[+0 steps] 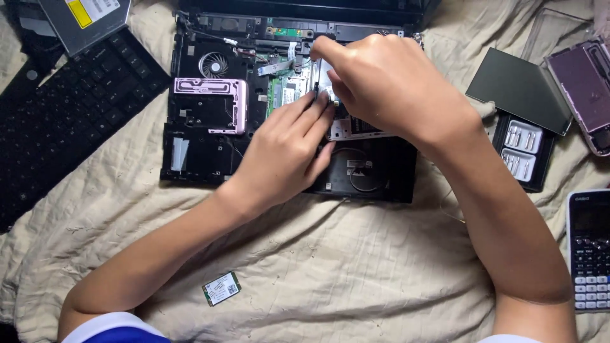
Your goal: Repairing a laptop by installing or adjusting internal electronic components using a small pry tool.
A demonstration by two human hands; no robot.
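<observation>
I keep my left hand point(286, 155) flat on the opened laptop point(210, 140) — right hand point(387, 86) fingers pinch something small, I cannot tell what — lifting gently.

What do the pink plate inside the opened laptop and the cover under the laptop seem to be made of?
The pink plate looks like thin stamped metal with a tinted sheen: light glints on its pressed edges, though coated plastic is possible. The cover looks like soft woven cloth, beige and matte, since it lies in folds and wrinkles. The laptop shell looks like matte black plastic.
</observation>
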